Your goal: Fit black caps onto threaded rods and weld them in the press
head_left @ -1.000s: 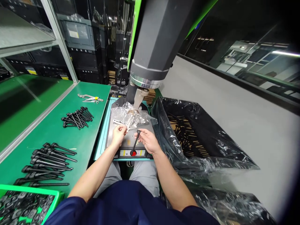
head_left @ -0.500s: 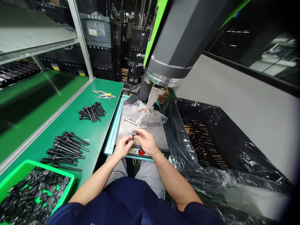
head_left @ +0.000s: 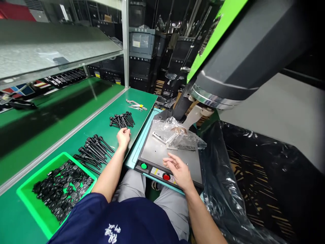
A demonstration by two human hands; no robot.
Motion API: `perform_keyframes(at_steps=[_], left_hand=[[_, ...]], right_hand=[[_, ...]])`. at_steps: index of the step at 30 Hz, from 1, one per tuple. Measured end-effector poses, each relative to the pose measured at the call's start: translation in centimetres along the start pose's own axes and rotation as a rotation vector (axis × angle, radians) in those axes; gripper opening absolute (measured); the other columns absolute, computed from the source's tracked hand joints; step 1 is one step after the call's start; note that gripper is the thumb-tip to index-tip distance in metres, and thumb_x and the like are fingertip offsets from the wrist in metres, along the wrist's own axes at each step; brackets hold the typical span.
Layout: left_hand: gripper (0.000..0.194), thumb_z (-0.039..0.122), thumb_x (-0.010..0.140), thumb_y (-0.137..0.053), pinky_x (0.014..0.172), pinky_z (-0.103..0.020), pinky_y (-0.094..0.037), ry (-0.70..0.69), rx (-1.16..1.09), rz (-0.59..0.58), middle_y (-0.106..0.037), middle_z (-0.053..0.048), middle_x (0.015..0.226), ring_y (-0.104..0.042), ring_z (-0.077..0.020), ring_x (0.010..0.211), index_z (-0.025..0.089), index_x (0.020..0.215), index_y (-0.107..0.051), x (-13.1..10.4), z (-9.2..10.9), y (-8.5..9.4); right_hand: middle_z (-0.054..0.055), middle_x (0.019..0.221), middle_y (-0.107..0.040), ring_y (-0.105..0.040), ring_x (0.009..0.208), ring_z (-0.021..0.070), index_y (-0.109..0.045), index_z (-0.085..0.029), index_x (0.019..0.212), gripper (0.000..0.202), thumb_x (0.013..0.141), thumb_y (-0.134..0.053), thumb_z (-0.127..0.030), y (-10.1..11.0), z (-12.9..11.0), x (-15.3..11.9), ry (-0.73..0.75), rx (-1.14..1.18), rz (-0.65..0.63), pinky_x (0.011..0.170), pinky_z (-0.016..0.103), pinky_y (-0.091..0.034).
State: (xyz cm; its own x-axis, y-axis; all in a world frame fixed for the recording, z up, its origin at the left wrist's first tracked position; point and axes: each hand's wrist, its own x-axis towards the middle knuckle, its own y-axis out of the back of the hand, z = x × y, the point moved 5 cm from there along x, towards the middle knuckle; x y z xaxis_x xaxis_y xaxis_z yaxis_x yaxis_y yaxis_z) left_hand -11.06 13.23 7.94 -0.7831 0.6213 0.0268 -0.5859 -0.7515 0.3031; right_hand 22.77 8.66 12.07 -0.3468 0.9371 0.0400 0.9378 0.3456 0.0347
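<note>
So from the head cam I see my left hand (head_left: 123, 136) curled on the green table (head_left: 76, 135), touching the farther pile of black pins (head_left: 122, 120); I can't tell if its fingers pinch one. My right hand (head_left: 177, 168) hovers over the metal plate (head_left: 175, 156), fingers spread, holding nothing.

Near my left hand (head_left: 123, 136) I count two heaps of long black plastic pins (head_left: 122, 120) and one green tray (head_left: 30, 203); by my right hand (head_left: 177, 168), one green button (head_left: 144, 166), one red button (head_left: 166, 177).

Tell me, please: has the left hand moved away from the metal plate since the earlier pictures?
Yes. The left hand left the metal plate and went out to its left, onto the green bench, beside the far pile of black pins.
</note>
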Motion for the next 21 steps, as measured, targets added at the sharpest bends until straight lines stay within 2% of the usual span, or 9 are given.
perform_keyframes(at_steps=[3, 6, 10, 13, 18, 21], left_hand=[[0.019, 0.032, 0.08, -0.058, 0.081, -0.03, -0.049, 0.062, 0.098, 0.145, -0.069, -0.004, 0.074, -0.068, -0.02, 0.079, 0.016, 0.086, -0.068, 4.0, -0.3, 1.7], [0.015, 0.03, 0.078, -0.061, 0.086, -0.034, -0.048, 0.131, 0.205, 0.223, -0.072, -0.008, 0.082, -0.068, -0.024, 0.086, 0.017, 0.078, -0.068, 5.8, -0.8, 3.3], [0.013, 0.029, 0.079, -0.061, 0.088, -0.037, -0.048, 0.208, 0.326, 0.262, -0.073, -0.011, 0.09, -0.068, -0.0272, 0.092, 0.019, 0.079, -0.069, 5.9, -2.1, 4.7], [0.014, 0.03, 0.08, -0.061, 0.089, -0.038, -0.049, 0.213, 0.39, 0.245, -0.074, -0.012, 0.094, -0.067, -0.0279, 0.095, 0.02, 0.081, -0.07, 5.8, -2.7, 4.9], [0.015, 0.031, 0.079, -0.062, 0.09, -0.038, -0.048, 0.186, 0.456, 0.197, -0.073, -0.014, 0.094, -0.067, -0.0289, 0.097, 0.019, 0.08, -0.07, 6.3, -2.8, 4.9], [0.02, 0.031, 0.079, -0.063, 0.093, -0.037, -0.047, 0.166, 0.485, 0.194, -0.072, -0.016, 0.101, -0.066, -0.028, 0.102, 0.016, 0.09, -0.071, 6.5, -2.6, 5.5]], right_hand=[[0.011, 0.099, -0.074, -0.072, 0.085, 0.0227, -0.063, -0.019, 0.117, 0.052, 0.081, -0.073, -0.054, 1.4, 1.0, -1.5, -0.053, 0.005, 0.035, 0.083, 0.041, -0.059], [0.011, 0.097, -0.074, -0.073, 0.083, 0.0235, -0.064, -0.019, 0.115, 0.054, 0.077, -0.075, -0.056, 2.9, 2.0, -2.9, -0.085, 0.026, 0.093, 0.082, 0.041, -0.06], [0.013, 0.098, -0.074, -0.073, 0.083, 0.0245, -0.062, -0.018, 0.115, 0.058, 0.074, -0.078, -0.056, 4.3, 3.6, -4.5, -0.15, 0.058, 0.145, 0.079, 0.041, -0.061], [0.013, 0.098, -0.074, -0.073, 0.082, 0.0246, -0.062, -0.018, 0.116, 0.062, 0.072, -0.079, -0.058, 4.5, 4.2, -5.4, -0.18, 0.08, 0.148, 0.079, 0.041, -0.061], [0.013, 0.098, -0.074, -0.073, 0.083, 0.0254, -0.065, -0.019, 0.115, 0.058, 0.074, -0.076, -0.059, 4.9, 3.8, -6.5, -0.166, 0.061, 0.124, 0.08, 0.043, -0.061], [0.013, 0.097, -0.074, -0.072, 0.084, 0.0259, -0.066, -0.021, 0.113, 0.053, 0.076, -0.075, -0.058, 6.0, 3.2, -7.5, -0.145, 0.037, 0.157, 0.08, 0.043, -0.061]])
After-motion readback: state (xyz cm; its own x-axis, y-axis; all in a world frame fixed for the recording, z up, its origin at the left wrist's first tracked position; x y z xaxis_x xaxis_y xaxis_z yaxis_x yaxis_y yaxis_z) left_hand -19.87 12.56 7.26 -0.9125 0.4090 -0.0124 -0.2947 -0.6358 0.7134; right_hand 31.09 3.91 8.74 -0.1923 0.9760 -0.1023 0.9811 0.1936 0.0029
